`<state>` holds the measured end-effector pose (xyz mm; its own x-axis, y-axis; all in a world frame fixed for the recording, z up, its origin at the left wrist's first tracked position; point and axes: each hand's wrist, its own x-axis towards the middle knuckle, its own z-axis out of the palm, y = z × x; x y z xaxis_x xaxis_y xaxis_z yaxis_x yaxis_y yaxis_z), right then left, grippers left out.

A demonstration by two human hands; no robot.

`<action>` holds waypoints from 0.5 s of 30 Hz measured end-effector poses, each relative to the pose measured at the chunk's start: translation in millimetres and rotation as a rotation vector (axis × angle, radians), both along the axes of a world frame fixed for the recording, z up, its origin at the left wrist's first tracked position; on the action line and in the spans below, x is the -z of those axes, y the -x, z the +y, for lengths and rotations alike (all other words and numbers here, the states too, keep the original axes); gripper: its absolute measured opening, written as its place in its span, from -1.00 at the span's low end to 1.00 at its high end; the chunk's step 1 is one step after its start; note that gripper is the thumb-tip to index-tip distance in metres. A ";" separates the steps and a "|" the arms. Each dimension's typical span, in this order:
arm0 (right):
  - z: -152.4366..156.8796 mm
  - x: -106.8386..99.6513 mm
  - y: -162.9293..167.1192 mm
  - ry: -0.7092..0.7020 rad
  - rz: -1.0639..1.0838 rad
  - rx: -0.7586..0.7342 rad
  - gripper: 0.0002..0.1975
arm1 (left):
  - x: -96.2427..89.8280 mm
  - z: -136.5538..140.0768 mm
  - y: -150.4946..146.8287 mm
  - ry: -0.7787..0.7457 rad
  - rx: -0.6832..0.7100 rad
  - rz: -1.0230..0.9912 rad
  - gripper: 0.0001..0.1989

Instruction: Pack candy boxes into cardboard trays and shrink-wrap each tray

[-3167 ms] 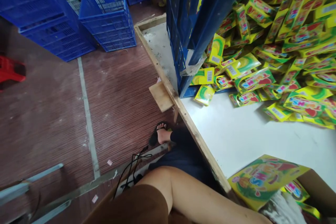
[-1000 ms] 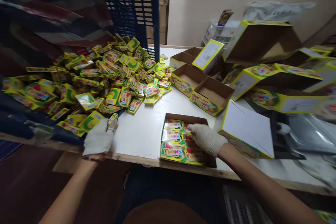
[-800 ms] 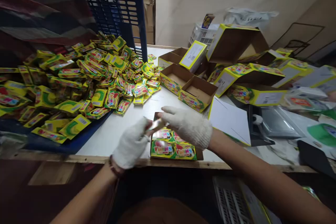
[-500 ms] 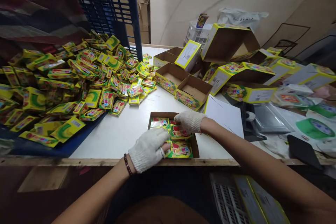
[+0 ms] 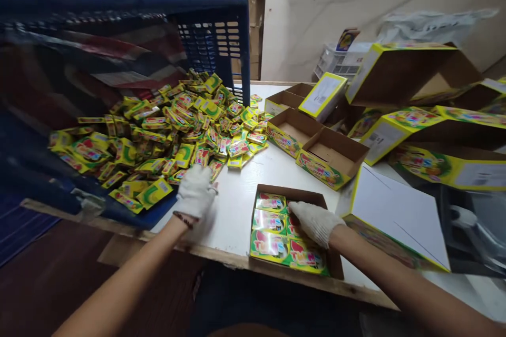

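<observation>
An open cardboard display box [image 5: 336, 266] sits at the table's front edge, holding several small yellow-green printed packets [image 5: 270, 244] in two columns. My right hand [image 5: 314, 222], in a white knit glove, reaches into its upper right part. Its fingers are together, and the fingertips are hidden among the packets. My left hand [image 5: 195, 193], gloved too, is at the near edge of a heap of the same small packets [image 5: 184, 116]. Its fingers stretch towards one packet [image 5: 202, 157], with the thumb apart; I see nothing held in it.
The heap spills from a blue plastic crate [image 5: 242, 37] lying on its side at the left. Behind the display box stand open cartons with dividers [image 5: 320, 171]. More yellow cartons [image 5: 399, 210] are piled at the right. The wooden table edge [image 5: 233, 259] runs along the front.
My left hand has left the display box and moved left to the heap of packets. My right hand stays in the box. The view has turned left.
</observation>
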<state>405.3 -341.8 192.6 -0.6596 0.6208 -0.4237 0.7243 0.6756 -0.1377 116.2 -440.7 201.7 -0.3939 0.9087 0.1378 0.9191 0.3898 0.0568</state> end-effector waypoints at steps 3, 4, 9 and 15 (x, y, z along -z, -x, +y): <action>1.4 2.4 -1.7 0.029 -0.023 -0.004 -0.80 | -1.3 8.5 46.7 0.114 -0.276 0.006 -0.66; 2.2 2.2 -2.0 0.037 -0.028 0.004 -0.80 | -0.8 7.5 55.4 0.128 -0.273 -0.023 -0.70; -0.4 -7.9 2.4 0.029 0.152 0.117 -0.85 | 2.7 -13.3 45.7 0.015 -0.206 -0.299 -0.82; -5.6 -36.3 28.3 0.410 0.765 0.279 -0.63 | -4.8 -18.1 -47.8 -0.290 0.087 -1.798 -0.49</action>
